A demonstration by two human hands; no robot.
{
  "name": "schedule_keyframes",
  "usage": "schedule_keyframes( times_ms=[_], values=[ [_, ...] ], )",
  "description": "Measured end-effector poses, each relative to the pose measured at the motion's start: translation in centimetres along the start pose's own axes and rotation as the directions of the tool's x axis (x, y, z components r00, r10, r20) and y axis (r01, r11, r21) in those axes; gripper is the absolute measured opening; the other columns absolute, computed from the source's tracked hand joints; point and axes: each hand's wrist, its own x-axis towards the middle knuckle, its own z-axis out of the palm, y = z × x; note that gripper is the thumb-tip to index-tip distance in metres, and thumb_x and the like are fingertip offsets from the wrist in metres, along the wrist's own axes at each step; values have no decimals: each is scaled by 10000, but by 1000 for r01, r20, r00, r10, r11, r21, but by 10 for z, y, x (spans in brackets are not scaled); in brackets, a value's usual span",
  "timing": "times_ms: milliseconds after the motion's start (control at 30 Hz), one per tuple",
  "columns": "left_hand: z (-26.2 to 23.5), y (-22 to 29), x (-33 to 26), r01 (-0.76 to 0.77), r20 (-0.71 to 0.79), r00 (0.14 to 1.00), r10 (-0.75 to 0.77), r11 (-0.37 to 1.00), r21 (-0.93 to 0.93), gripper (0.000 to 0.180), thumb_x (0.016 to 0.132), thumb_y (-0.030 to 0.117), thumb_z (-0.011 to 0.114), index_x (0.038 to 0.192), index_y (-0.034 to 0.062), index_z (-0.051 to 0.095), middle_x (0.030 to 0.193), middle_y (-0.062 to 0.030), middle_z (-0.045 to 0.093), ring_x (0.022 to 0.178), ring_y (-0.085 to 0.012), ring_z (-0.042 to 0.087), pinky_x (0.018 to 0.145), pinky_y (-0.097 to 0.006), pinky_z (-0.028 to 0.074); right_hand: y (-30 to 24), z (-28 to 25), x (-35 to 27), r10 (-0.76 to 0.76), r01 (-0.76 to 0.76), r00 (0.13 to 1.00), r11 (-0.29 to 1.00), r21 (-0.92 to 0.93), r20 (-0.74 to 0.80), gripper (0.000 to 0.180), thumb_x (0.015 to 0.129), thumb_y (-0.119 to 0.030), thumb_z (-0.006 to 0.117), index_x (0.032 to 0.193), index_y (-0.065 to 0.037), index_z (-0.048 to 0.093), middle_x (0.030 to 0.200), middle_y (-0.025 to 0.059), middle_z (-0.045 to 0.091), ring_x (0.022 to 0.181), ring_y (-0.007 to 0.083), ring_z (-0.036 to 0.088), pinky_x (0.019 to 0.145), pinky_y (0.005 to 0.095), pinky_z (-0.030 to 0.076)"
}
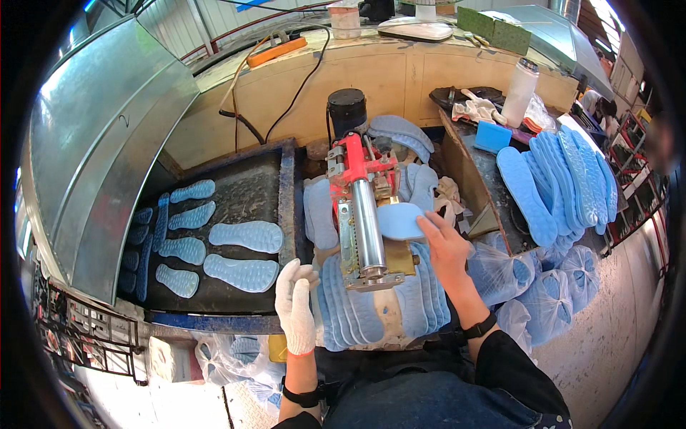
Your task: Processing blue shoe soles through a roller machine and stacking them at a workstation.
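In the middle stands a machine (350, 164) with a red frame and a shiny metal roller (368, 229). A light blue shoe sole (399, 221) lies flat at the roller's right side, its smooth face up. My bare right hand (446, 247) pinches the right end of that sole. My left hand (295, 307), in a white knitted glove, hovers left of the roller with nothing in it, its fingers loosely bent and the thumb apart. Rows of blue soles (350, 304) stand on edge below the roller. More soles (414, 182) lie behind the machine.
At left, a black conveyor bed (236, 193) carries several blue soles under a metal hood (107, 164). On the right, a side table (493, 207) bears stacked soles (564, 182), a blue block (493, 136) and a white bottle (521, 93). Plastic bags (550, 293) of soles lie on the floor.
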Motion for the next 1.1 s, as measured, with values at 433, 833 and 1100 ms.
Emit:
schedule_keyframes(
  times_ms=[433, 833, 1100],
  values=[
    [36, 16, 39, -200, 119, 961, 248, 928, -316, 770, 981, 442, 437, 1503, -16, 103, 1533, -236, 205, 1439, -353, 197, 1167, -468, 208, 20, 2, -62, 403, -356, 912, 870, 342, -74, 119, 963, -139, 522, 947, -21, 514, 874, 118, 522, 778, 259, 531, 715, 346, 436],
    [52, -26, 67, -237, 298, 931, 212, 970, 51, 706, 1012, 488, 346, 1506, 10, 182, 1377, -162, 362, 1279, -269, 369, 1112, -390, 247, -3, 45, -114, 40, -145, 914, 961, 235, 403, 98, 841, -123, 635, 898, -50, 602, 820, 140, 573, 795, 353, 568, 676, 440, 459],
    [19, -37, 59, -108, 292, 955, 42, 971, 213, 693, 1009, 496, 335, 1519, 53, 180, 1195, -116, 484, 1072, -218, 464, 1003, -355, 341, 0, 50, -108, 68, -188, 881, 959, 214, 469, 145, 796, -118, 644, 917, -47, 609, 837, 148, 576, 826, 357, 563, 697, 461, 461]
  ],
)
